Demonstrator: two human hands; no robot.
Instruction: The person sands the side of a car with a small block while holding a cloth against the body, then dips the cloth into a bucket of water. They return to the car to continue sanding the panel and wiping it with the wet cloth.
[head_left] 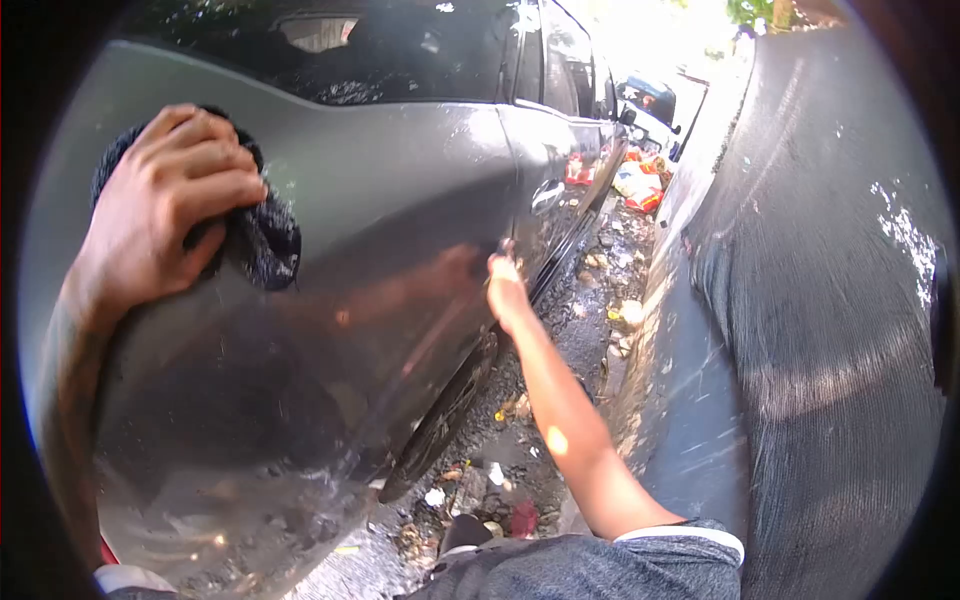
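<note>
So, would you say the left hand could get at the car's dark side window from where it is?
Probably yes: the left hand holds the dark cloth at the grey side panel below the side window, and only bare panel shows between them.

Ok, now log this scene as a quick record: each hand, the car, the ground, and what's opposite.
Left hand: holding a bunched black cloth against the car's side
Right hand: stretched toward the car's side; contact unclear
Car: grey, dark windows
Ground: narrow strip with scattered litter
Opposite: dark sheeting
</note>
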